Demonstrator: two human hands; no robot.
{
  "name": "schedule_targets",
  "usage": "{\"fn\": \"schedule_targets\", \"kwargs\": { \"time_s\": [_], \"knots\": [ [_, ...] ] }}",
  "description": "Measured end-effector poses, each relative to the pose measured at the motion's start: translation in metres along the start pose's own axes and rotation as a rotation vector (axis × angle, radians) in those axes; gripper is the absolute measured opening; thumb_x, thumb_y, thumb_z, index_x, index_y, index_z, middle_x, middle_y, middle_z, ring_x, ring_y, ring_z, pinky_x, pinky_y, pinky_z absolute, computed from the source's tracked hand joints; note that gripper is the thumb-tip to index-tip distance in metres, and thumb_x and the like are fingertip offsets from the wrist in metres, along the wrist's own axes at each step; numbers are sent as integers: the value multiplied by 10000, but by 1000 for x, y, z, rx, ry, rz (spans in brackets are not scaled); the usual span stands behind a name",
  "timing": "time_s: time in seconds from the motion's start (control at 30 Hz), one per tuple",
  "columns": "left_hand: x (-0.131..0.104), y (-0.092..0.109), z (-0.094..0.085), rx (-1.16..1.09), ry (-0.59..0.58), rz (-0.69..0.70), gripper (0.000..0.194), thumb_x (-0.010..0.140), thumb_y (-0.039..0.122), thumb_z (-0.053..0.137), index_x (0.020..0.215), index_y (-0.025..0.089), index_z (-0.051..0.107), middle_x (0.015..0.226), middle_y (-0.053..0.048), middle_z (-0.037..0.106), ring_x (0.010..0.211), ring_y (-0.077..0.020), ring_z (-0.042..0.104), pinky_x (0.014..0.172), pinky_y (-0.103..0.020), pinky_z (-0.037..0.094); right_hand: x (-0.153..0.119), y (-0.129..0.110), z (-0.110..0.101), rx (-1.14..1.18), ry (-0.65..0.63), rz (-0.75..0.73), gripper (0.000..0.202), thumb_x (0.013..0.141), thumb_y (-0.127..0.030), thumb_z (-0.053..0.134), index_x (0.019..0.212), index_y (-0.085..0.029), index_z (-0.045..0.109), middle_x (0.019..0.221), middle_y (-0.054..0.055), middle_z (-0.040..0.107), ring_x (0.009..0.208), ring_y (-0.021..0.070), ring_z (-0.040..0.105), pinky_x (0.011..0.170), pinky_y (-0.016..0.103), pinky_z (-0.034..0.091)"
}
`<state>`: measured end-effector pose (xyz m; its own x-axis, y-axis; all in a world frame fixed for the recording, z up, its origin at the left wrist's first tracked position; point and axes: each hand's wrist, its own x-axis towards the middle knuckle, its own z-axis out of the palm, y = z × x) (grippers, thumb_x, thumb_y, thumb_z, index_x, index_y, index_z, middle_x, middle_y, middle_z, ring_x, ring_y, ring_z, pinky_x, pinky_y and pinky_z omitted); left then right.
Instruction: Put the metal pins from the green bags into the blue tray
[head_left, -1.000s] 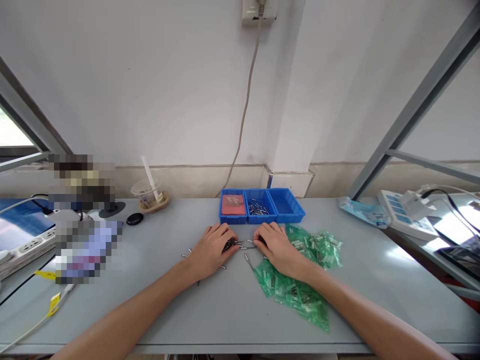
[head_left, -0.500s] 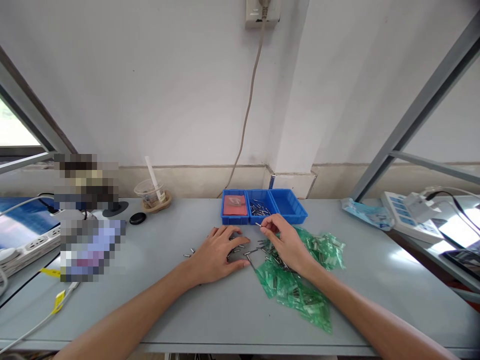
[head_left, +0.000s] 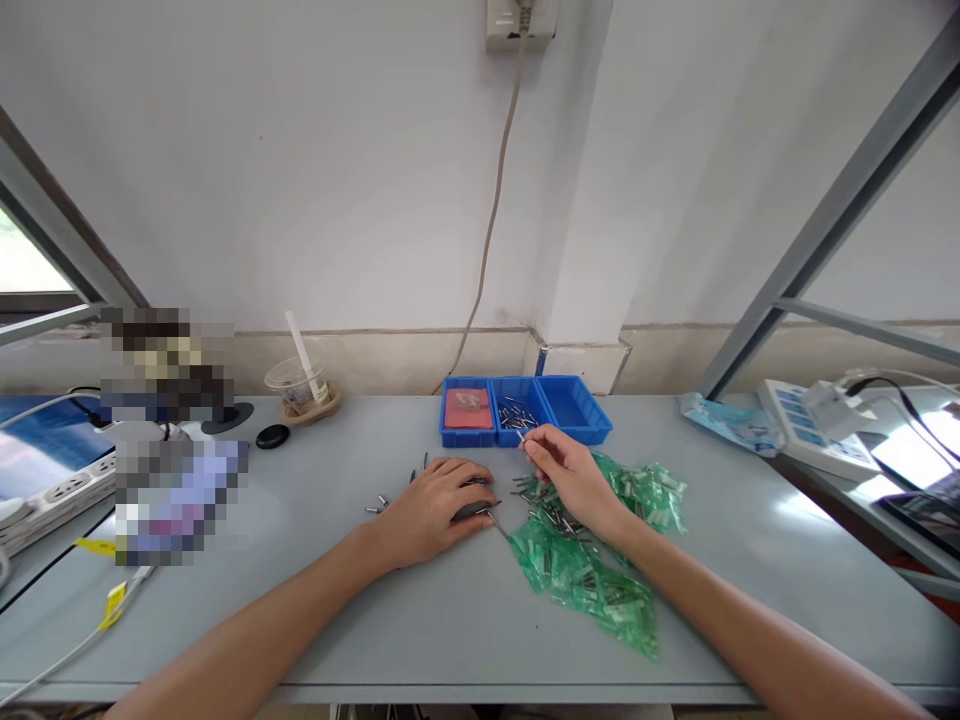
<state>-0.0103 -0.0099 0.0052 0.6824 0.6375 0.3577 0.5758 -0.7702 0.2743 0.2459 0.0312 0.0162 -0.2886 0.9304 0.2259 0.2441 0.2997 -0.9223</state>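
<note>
My right hand (head_left: pixel 571 474) pinches a small metal pin (head_left: pixel 520 437) between thumb and fingertips, just in front of the middle blue bin (head_left: pixel 517 382). Below that hand, more loose metal pins (head_left: pixel 553 517) lie on crumpled green plastic bags (head_left: pixel 592 580), some of which have pins inside. Resting on the table, my left hand (head_left: pixel 435 508) is open and curved, its thumb apart from the fingers. Several pins (head_left: pixel 382 500) lie about it, partly hidden beneath the palm and fingers. The middle bin holds a heap of similar pins (head_left: pixel 517 412).
Beside the middle bin stand a left blue bin (head_left: pixel 469 438) with a pink packet (head_left: pixel 466 408) and a right blue bin (head_left: pixel 576 402). A cup with a straw (head_left: pixel 297 378) and a black round lid (head_left: pixel 273 436) are at the left. Power strips (head_left: pixel 817 430) lie at the right.
My right hand has shifted slightly, and its pin now points more upward. The left hand's fingers have drawn in a little, and pins near them have moved. The camera view has shifted slightly.
</note>
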Motion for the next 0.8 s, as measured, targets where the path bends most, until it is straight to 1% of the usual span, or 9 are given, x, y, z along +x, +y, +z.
{"fn": "schedule_targets", "kwargs": {
  "time_s": [0.17, 0.3, 0.4, 0.53, 0.6, 0.8],
  "knots": [
    [0, -2, 3, 6, 36, -33, 106, 1061, 322, 582, 1059, 254, 664, 1247, -48, 658, 1140, -229, 627, 1026, -412, 466, 1, 0, -1, 81, 14, 53, 338, 988, -582, 585, 937, -250, 623, 811, -6, 565, 644, 159, 488, 582, 295, 398],
    [0, -2, 3, 20, 52, -76, 61, 1051, 266, 566, 1015, 237, 605, 1205, -46, 646, 1066, -226, 617, 971, -404, 474, 1, -2, -2, 133, 31, 100, 348, 976, -585, 602, 945, -238, 617, 782, -16, 538, 615, 137, 452, 547, 278, 361],
    [0, -1, 2, 48, 71, -118, 35, 1032, 257, 571, 1056, 236, 585, 1223, -53, 630, 1065, -237, 613, 940, -405, 483, 1, -3, -2, 147, 47, 118, 347, 980, -580, 594, 949, -235, 607, 761, -26, 518, 602, 129, 433, 537, 272, 334],
    [-1, -2, 3, 118, 105, -160, 266, 1014, 339, 614, 1257, 242, 564, 1322, -81, 603, 1183, -285, 589, 999, -458, 464, 0, -4, -2, 138, 53, 122, 351, 977, -585, 594, 940, -236, 593, 755, -30, 516, 599, 130, 428, 539, 272, 326],
    [-1, -3, 5, 136, 107, -171, 320, 1013, 371, 626, 1299, 243, 561, 1328, -83, 605, 1197, -294, 585, 1016, -472, 452, 0, -5, -1, 126, 53, 121, 355, 977, -590, 592, 934, -237, 589, 756, -30, 518, 601, 132, 429, 543, 274, 330],
    [-1, -6, 8, 99, 72, -176, 167, 1040, 331, 604, 1182, 245, 618, 1197, -44, 643, 1086, -257, 600, 940, -424, 456, -1, -3, -1, 91, 45, 106, 327, 997, -571, 571, 972, -245, 582, 791, -27, 534, 612, 137, 440, 553, 277, 346]
  ]
}}
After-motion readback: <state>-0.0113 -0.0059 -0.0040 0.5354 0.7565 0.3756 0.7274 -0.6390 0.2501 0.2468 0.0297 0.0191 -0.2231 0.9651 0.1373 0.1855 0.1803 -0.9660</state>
